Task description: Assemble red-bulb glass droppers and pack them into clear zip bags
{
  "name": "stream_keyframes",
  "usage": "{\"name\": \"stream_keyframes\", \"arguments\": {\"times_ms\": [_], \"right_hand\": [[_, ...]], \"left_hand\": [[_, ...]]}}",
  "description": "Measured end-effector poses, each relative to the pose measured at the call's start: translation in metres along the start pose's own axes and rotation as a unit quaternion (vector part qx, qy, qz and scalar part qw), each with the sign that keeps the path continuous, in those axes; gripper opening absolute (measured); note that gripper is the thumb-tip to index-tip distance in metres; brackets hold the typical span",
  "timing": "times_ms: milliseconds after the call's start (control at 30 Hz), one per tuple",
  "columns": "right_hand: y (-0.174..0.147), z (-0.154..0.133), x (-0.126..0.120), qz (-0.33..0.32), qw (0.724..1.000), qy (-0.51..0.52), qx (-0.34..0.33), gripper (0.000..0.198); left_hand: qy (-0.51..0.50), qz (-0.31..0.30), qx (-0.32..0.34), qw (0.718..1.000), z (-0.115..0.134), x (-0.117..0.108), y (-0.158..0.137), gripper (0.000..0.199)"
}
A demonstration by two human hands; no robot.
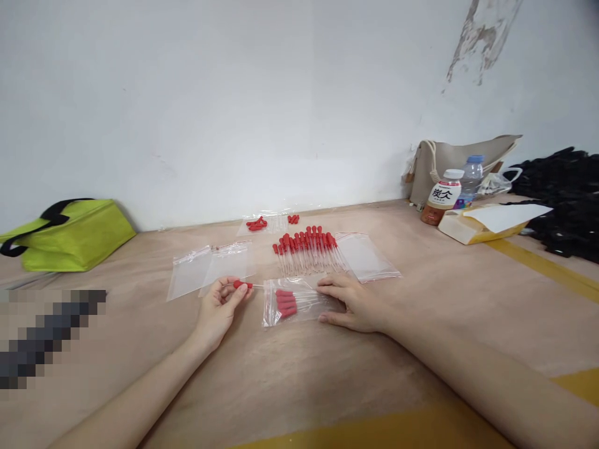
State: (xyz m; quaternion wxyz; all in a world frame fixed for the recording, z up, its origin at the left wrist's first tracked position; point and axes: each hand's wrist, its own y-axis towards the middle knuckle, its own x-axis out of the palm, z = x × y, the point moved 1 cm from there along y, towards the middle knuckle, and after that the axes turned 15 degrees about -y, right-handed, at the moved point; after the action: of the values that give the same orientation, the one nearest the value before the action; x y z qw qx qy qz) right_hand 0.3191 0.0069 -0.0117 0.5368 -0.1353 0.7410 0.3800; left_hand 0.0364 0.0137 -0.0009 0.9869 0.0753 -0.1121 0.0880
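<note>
My left hand pinches a dropper by its red rubber bulb. The dropper's thin clear tube points right, to the left edge of a clear zip bag; whether the tip is inside, I cannot tell. Several droppers with red bulbs lie side by side in this bag, bulbs to the left. My right hand rests over the bag's right end, thumb and fingers apart. Just behind the bag, many loose droppers lie in a row, their red bulbs towards the wall.
Flat clear bags lie at left and right of the loose droppers. Red bulbs lie on plastic near the wall. A lime bag stands left; a brown drink bottle, paper box and black pile stand right.
</note>
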Motion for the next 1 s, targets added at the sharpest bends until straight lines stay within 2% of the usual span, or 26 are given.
{"name": "stream_keyframes", "arguments": {"times_ms": [67,200,300,400,600,833,1000], "right_hand": [[0.0,0.0,0.0,-0.001,1.0,0.001,0.002,0.048],[0.0,-0.001,0.0,0.003,1.0,0.001,0.001,0.047],[0.0,0.0,0.0,0.008,1.0,0.0,-0.004,0.046],[0.0,0.0,0.0,0.008,1.0,0.0,-0.007,0.047],[0.0,0.001,0.002,0.007,1.0,0.001,-0.001,0.049],[0.0,-0.002,-0.002,0.007,1.0,0.002,-0.012,0.048],[0.0,-0.002,-0.002,0.017,1.0,-0.001,-0.015,0.045]], "left_hand": [[0.057,-0.021,-0.006,0.998,0.003,0.003,-0.002,0.039],[0.129,-0.016,-0.008,0.991,0.005,0.009,-0.001,0.035],[0.117,-0.027,-0.031,0.992,0.002,0.014,0.001,0.036],[0.096,-0.067,-0.061,0.991,-0.003,0.018,0.0,0.039],[0.177,-0.107,0.01,0.978,-0.008,0.022,-0.003,0.027],[0.203,-0.128,0.019,0.97,-0.012,0.023,0.001,0.027],[0.282,-0.154,0.039,0.946,-0.015,0.018,-0.002,0.028]]}}
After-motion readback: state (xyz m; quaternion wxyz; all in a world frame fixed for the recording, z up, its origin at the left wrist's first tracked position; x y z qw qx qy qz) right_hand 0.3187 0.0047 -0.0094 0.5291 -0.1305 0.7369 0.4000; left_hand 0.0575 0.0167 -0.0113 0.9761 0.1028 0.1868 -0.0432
